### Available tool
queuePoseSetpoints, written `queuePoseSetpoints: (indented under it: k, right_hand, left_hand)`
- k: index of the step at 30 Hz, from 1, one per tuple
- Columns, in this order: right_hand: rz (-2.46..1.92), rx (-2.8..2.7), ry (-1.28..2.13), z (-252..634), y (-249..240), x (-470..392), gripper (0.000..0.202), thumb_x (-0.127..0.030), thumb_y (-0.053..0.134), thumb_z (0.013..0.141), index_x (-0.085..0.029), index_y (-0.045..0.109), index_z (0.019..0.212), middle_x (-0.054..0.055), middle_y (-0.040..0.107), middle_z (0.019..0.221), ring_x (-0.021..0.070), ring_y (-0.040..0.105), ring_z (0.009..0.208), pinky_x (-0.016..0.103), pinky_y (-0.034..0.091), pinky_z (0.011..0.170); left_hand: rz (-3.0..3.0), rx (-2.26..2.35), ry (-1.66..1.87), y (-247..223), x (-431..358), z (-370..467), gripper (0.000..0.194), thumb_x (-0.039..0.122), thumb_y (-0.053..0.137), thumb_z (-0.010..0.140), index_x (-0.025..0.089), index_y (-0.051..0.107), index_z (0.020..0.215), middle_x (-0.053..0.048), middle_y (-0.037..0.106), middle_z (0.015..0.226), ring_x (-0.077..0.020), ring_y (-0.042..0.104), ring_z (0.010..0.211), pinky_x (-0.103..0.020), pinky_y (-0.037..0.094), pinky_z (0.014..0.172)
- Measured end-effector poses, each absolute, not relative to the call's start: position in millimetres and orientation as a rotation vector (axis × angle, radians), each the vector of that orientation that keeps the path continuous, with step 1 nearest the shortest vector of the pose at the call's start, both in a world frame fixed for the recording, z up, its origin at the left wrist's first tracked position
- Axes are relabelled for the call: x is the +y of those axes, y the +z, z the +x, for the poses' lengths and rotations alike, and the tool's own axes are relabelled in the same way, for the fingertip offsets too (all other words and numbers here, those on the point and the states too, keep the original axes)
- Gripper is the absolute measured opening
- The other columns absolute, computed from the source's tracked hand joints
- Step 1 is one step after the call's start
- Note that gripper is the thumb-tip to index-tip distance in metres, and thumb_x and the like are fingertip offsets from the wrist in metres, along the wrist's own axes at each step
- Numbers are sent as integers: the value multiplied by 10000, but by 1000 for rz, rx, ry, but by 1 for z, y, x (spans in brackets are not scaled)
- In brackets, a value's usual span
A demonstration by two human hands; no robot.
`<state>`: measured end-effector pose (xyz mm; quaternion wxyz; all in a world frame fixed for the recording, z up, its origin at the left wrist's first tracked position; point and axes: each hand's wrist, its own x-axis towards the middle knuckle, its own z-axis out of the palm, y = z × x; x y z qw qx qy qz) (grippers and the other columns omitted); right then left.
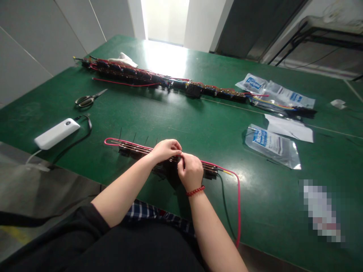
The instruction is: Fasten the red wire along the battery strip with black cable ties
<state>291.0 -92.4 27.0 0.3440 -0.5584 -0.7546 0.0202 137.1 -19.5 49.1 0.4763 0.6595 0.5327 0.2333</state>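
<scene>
A short black wiring assembly [132, 150] with metal rods lies across the near side of the green table in front of me. A red cable [239, 204] runs along its top, loops at the left end and hangs over the table edge at the right. Thin black strips [135, 136], like cable ties, stick up from its left half. My left hand [166, 149] has its fingers pinched together over the middle of the assembly. Right beside it, my right hand [191, 170] is closed, thumb bent in, its fingertips meeting the left ones. What they pinch is hidden.
A longer wired black assembly [136, 75] stretches across the far side, near a white cloth [124, 59]. Scissors [86, 100] and a white power bank [57, 133] with a black cable lie left. Plastic bags [272, 145] and white paper [292, 128] lie right, near a pixelated object [321, 211].
</scene>
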Motion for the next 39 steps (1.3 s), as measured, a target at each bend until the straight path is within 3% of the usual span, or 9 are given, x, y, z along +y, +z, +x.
queuePoseSetpoints:
  k: [9, 16, 29, 39]
  right_hand:
    - [-1480, -1969, -5, 291, 27, -93, 236, -207, 476, 897, -159, 637, 1063, 88, 712, 973, 205, 633, 927, 351, 471, 900]
    - [-1475, -1980, 1, 291, 27, -92, 261, -203, 480, 891, -158, 651, 1083, 93, 717, 989, 206, 637, 943, 352, 464, 914]
    - [-1429, -2003, 42, 292, 28, -92, 253, -169, 494, 862, -174, 667, 1045, 68, 723, 1002, 208, 643, 954, 349, 462, 917]
    - [-1467, -2002, 70, 291, 30, -92, 235, -187, 481, 875, -160, 650, 1036, 76, 707, 941, 212, 629, 908, 347, 452, 883]
  left_hand:
    - [1598, 1217, 653, 45, -18, 137, 224, 368, 658, 785, 193, 754, 886, -37, 763, 918, -177, 700, 853, -252, 530, 781]
    - [1628, 1246, 668, 47, -21, 136, 241, 404, 650, 804, 211, 761, 896, -30, 762, 921, -175, 690, 854, -258, 521, 817]
    - [1756, 1370, 661, 52, -26, 139, 172, 324, 559, 877, 198, 654, 806, 15, 711, 754, -119, 627, 687, -216, 452, 649]
    - [1722, 1379, 626, 55, -27, 140, 161, 344, 527, 908, 228, 639, 895, 30, 728, 759, -117, 664, 710, -218, 480, 703]
